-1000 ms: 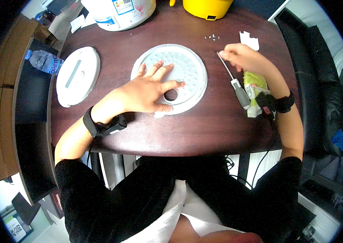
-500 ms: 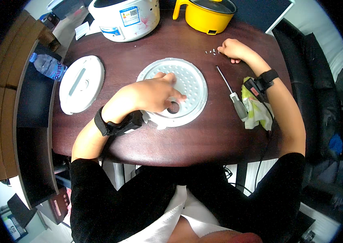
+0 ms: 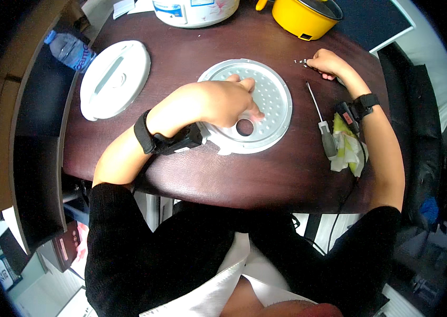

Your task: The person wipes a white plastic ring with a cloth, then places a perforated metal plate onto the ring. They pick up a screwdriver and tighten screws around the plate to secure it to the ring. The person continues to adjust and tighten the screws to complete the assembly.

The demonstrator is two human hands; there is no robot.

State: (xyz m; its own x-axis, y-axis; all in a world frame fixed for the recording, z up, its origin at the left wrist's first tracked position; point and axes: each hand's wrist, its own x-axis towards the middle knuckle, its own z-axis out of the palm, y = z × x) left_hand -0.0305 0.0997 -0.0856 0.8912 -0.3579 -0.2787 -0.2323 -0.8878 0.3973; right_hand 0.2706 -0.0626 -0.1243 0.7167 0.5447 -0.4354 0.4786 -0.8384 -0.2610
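A round perforated metal plate [image 3: 272, 92] with a hole near its front lies on the dark table [image 3: 192, 174]. My left hand [image 3: 222, 100] rests flat on it, fingers spread toward the plate's middle. My right hand [image 3: 325, 63] is curled at the far right of the table, fingertips pinched at several tiny screws [image 3: 300, 62]; whether it holds one I cannot tell. A screwdriver [image 3: 322, 127] with a grey handle lies between the plate and my right forearm.
A white round lid [image 3: 113, 79] lies at the left. A white cooker body [image 3: 194, 10] and a yellow pot [image 3: 302, 18] stand at the back. A crumpled yellow-white cloth [image 3: 349, 150] lies by my right wrist. A plastic bottle [image 3: 70, 48] sits off the table's left edge.
My right hand let go of the screwdriver, which now lies on the table, and moved back to the small screws. My left hand stayed on the plate.
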